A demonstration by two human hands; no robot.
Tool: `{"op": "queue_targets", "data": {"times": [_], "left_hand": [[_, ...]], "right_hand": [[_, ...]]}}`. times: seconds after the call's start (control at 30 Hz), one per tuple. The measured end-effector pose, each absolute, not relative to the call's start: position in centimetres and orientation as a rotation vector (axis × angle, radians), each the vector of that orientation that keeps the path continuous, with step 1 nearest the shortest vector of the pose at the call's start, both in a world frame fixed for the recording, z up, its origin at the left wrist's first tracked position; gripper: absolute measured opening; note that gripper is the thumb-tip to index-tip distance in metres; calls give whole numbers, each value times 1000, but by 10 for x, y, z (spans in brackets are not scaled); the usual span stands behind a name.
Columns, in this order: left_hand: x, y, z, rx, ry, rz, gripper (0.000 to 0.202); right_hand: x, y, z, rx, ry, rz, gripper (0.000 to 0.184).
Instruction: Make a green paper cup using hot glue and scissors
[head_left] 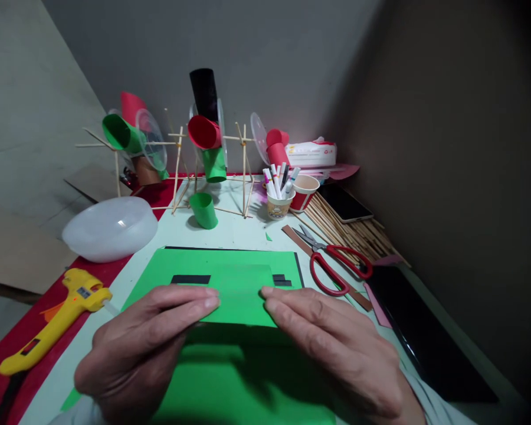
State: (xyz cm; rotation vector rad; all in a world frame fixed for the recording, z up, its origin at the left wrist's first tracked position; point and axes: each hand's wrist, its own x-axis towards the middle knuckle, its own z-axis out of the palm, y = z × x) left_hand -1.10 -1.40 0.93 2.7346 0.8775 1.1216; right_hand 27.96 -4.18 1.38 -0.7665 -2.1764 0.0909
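Note:
A small piece of green paper (243, 298) is held between my two hands, its near edge raised above a larger green sheet (248, 378). My left hand (141, 342) pinches the left side of the piece, fingers on top and thumb hidden below. On the other side my right hand (336, 348) grips the right edge in the same way. Short black paper strips (191, 279) lie on the large sheet just beyond my fingers. Red-handled scissors (331, 262) rest partly open to the right, over a brown strip (297, 241).
A yellow glue gun (57, 319) and a translucent bowl (110, 229) lie at left. Behind stand stick frames (245, 171) with coloured paper tubes (204, 131), a loose green tube (203, 211), a cup of markers (279, 206), wooden sticks (345, 227) and a phone (346, 202).

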Motion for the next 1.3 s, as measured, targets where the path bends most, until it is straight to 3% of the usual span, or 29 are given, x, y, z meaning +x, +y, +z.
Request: {"op": "queue_targets", "data": {"times": [0.2,0.37,0.5,0.6,0.7,1.1,1.3], "left_hand": [[-13,-13,15,2836,795,974,52],[28,-22,11,2261,1115,1540,29],[44,-21,7,1971,1180,1486,37],[43,-17,5,1851,1138,1413,36],[39,-14,3,1782,1138,1357,33],[43,-9,1,1656,1240,1289,20],[45,-7,2,1621,1265,1285,17]], "right_hand": [[270,-34,7,-723,-2027,158,26],[258,-24,4,-721,-1843,349,17],[253,-22,3,-854,-1744,583,11],[251,-22,-2,-882,-1639,726,21],[251,-21,-6,-889,-1659,722,28],[249,-20,-7,-906,-1705,573,19],[247,-20,-11,-1002,-1690,672,14]]}}
